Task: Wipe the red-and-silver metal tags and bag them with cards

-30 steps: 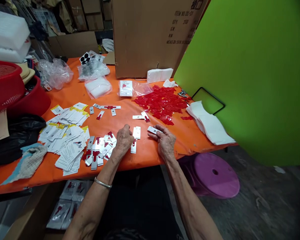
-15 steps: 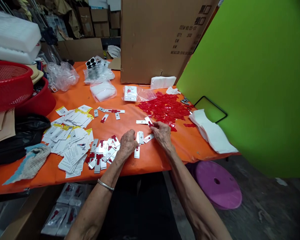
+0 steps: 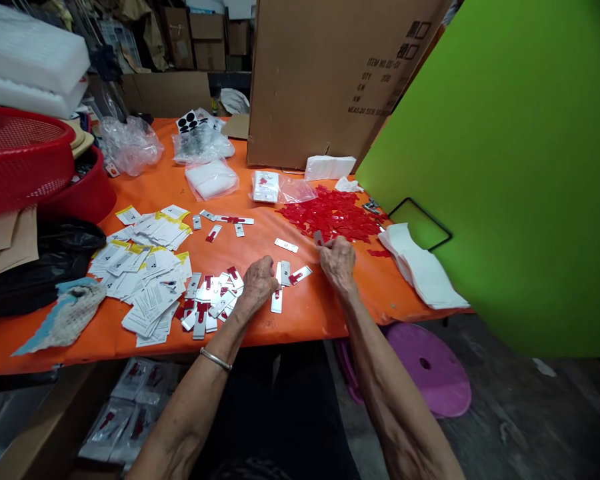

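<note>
My right hand pinches a small grey metal strip at the front edge of a heap of red plastic pieces. My left hand rests on the table with its fingers curled together. Its fingertips touch or cover part of a white strip; whether they grip anything is hidden. Just right of them lie a grey strip and a white strip with a red piece. Farther back lies a single silver strip. Left of my left hand is a pile of metal strips with red pieces.
Printed cards spread over the left of the orange table. Red baskets stand at far left. A large carton and a green panel rise behind and right. White sheets lie at right.
My right hand has moved right, toward the red heap, with a strip in its fingers. One silver strip stays behind where it was. My left hand stays nearly in place. The view has shifted slightly.
</note>
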The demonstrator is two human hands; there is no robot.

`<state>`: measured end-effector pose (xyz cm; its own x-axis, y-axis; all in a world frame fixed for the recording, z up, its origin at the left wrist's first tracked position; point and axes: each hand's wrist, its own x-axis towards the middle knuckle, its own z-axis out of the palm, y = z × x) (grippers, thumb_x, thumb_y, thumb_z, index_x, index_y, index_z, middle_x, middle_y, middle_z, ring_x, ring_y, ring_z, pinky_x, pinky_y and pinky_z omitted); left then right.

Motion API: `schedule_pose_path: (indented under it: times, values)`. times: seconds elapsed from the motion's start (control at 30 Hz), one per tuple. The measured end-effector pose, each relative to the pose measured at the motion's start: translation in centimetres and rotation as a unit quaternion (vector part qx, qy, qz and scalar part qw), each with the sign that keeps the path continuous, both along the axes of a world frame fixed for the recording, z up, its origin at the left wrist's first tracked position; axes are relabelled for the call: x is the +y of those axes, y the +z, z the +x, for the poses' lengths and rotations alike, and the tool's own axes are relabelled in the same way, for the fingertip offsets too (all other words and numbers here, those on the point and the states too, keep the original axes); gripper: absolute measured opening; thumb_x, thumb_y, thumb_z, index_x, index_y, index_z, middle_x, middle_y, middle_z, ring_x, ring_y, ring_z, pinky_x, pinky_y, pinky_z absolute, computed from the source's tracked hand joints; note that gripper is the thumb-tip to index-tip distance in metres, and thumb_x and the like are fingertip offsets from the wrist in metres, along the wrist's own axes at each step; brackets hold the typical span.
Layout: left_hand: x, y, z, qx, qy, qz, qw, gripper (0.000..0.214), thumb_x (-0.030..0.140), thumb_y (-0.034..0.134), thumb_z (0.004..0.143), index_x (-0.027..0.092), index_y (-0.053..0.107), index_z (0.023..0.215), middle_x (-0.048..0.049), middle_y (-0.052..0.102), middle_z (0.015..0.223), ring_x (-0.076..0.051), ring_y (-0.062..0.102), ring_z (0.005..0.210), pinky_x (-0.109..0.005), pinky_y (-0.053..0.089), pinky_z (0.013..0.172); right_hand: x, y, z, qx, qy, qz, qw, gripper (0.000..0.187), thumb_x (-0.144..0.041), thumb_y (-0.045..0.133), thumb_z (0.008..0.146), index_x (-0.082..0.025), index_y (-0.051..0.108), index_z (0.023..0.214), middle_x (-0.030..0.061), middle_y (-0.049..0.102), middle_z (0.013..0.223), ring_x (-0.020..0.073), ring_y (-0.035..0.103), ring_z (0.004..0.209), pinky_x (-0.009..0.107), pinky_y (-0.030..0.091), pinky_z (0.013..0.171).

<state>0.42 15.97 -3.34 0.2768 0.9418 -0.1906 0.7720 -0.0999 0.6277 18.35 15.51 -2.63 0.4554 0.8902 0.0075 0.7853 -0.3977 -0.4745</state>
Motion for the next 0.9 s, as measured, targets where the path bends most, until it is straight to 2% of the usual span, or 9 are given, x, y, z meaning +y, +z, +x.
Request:
schedule_pose_path:
  times: [0.1,0.2,0.3,0.4,0.47,0.53,0.7,0.8,0.9]
  values:
    - [0.2,-0.1,-0.1,-0.014,0.003,0.002,1.0,0.036,0.009,0.066,0.055,0.018,0.058,0.088,-0.0022,0.067,0.085,-0.018,0.059,0.078,-0.026,0.04,0.062,-2.8,0.5,-0.8,0.127,-0.028,0.057,0.99,0.029,-0.036,0.044,0.08,-0.013,0.06,0.089,0.006,0.062,0.06,0.0196,0.057,0.054,0.031,0.045,0.055]
    - [0.3,0.2,-0.4,-0.033,0.005,0.005,0.999,0.033,0.01,0.064,0.057,0.017,0.059,0.089,-0.0024,0.067,0.08,-0.017,0.06,0.076,-0.026,0.043,0.064,-4.8,1.0,-1.7,0.235,0.053,0.042,0.97,0.03,-0.042,0.046,0.08,-0.017,0.061,0.072,-0.0006,0.053,0.045,0.0153,0.05,0.041,0.027,0.04,0.047]
    - [-0.4,1.1,-1.3,-0.054,0.023,0.022,0.998,0.033,0.011,0.056,0.064,0.015,0.059,0.096,-0.0042,0.067,0.085,-0.016,0.061,0.08,-0.025,0.045,0.069,-4.3,1.4,-2.1,0.118,0.094,0.024,0.988,0.03,-0.04,0.048,0.081,-0.018,0.065,0.07,0.0031,0.063,0.06,0.0174,0.059,0.059,0.027,0.042,0.058]
    - [-1.0,2.0,-2.8,-0.066,0.047,0.057,0.995,0.037,0.005,0.047,0.066,0.015,0.06,0.1,-0.0049,0.067,0.091,-0.014,0.062,0.084,-0.024,0.046,0.074,-1.3,1.4,-2.5,-0.048,0.098,-0.003,0.994,0.026,-0.033,0.052,0.081,-0.02,0.067,0.098,0.0071,0.066,0.099,0.0207,0.06,0.09,0.027,0.041,0.071]
    - [-0.5,2.5,-4.4,-0.05,0.056,0.084,0.994,0.036,0.007,0.047,0.066,0.017,0.061,0.098,-0.0039,0.068,0.088,-0.015,0.062,0.082,-0.025,0.047,0.074,1.0,1.2,-3.1,-0.091,0.123,-0.041,0.987,0.03,-0.032,0.053,0.081,-0.02,0.064,0.106,0.0097,0.061,0.112,0.022,0.057,0.101,0.027,0.041,0.073]
    - [1.2,2.8,-6.6,-0.019,0.074,0.107,0.991,0.033,0.01,0.05,0.067,0.016,0.063,0.096,-0.0042,0.068,0.086,-0.016,0.062,0.08,-0.026,0.047,0.073,2.9,0.9,-3.5,-0.098,0.146,-0.067,0.982,0.028,-0.028,0.056,0.077,-0.017,0.066,0.101,0.0114,0.061,0.109,0.0226,0.057,0.1,0.026,0.041,0.071]
    - [8.3,3.2,-13.3,0.049,0.108,0.132,0.984,0.035,0.013,0.052,0.066,0.013,0.062,0.099,-0.0071,0.066,0.09,-0.021,0.06,0.086,-0.03,0.045,0.077,5.7,0.8,-3.6,-0.086,0.175,-0.124,0.973,0.012,-0.023,0.063,0.067,-0.013,0.068,0.072,0.0096,0.066,0.073,0.0217,0.062,0.074,0.026,0.038,0.058]
    - [12.3,2.8,-15.1,0.069,0.05,0.125,0.988,0.043,0.016,0.058,0.063,0.016,0.059,0.106,-0.0062,0.064,0.106,-0.022,0.056,0.1,-0.03,0.042,0.086,7.7,1.3,-4.5,-0.072,0.213,-0.125,0.966,0.017,-0.03,0.065,0.066,-0.014,0.067,0.07,0.0073,0.066,0.069,0.0203,0.061,0.07,0.025,0.038,0.057]
    - [15.5,2.0,-14.9,0.079,-0.036,0.106,0.991,0.065,0.023,0.069,0.056,0.02,0.052,0.118,-0.0072,0.05,0.131,-0.025,0.041,0.122,-0.031,0.032,0.099,10.8,1.7,-7.2,-0.052,0.258,-0.102,0.959,0.025,-0.029,0.065,0.067,-0.017,0.067,0.088,0.0031,0.068,0.08,0.0166,0.061,0.075,0.021,0.039,0.059]
